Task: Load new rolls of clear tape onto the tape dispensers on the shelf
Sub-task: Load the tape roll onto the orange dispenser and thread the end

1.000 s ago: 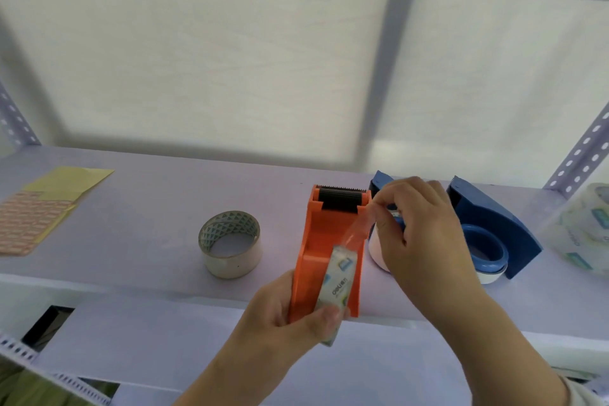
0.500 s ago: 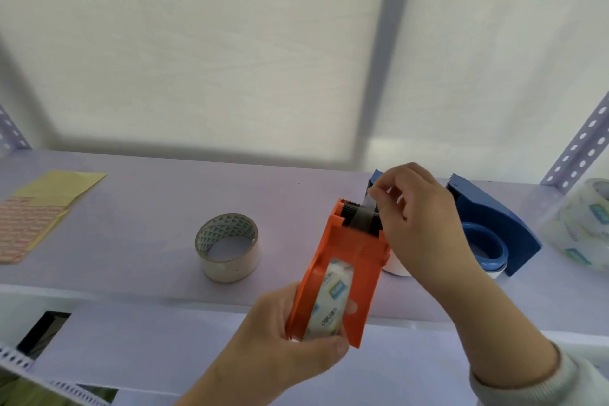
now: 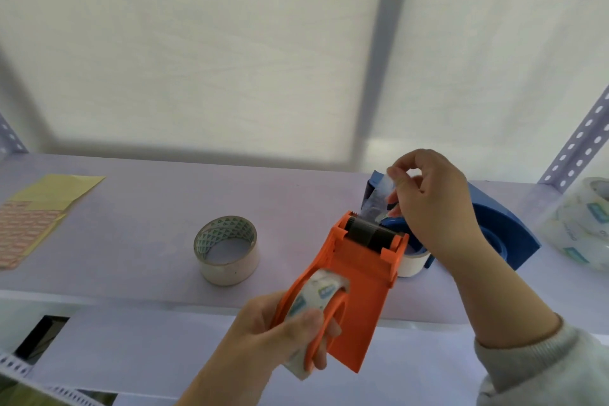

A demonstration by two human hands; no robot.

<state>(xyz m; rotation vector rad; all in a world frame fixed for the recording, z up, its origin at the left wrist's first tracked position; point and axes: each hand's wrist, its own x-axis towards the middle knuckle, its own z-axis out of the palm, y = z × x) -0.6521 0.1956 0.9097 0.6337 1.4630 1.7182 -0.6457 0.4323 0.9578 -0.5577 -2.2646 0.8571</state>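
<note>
My left hand (image 3: 280,336) grips an orange tape dispenser (image 3: 359,277), held tilted above the shelf's front edge. A clear tape roll (image 3: 316,293) with blue print sits in its rear wheel. My right hand (image 3: 431,204) pinches the loose clear tape end (image 3: 384,188), drawn up past the black roller and toothed blade at the dispenser's top. Behind my right hand a blue dispenser (image 3: 504,234) stands on the shelf, partly hidden. A clear tape roll (image 3: 227,249) with a patterned core lies flat on the shelf, left of the orange dispenser.
The lilac shelf (image 3: 148,208) carries yellow and orange-patterned sheets (image 3: 36,214) at the far left. A pack of clear tape rolls (image 3: 580,224) rests at the far right by a perforated upright (image 3: 576,145). A white roll (image 3: 412,262) lies under the blue dispenser's nose.
The orange dispenser has been lifted off the shelf and tilted to the right. My right hand has pulled the tape end up through the roller and above the blade.
</note>
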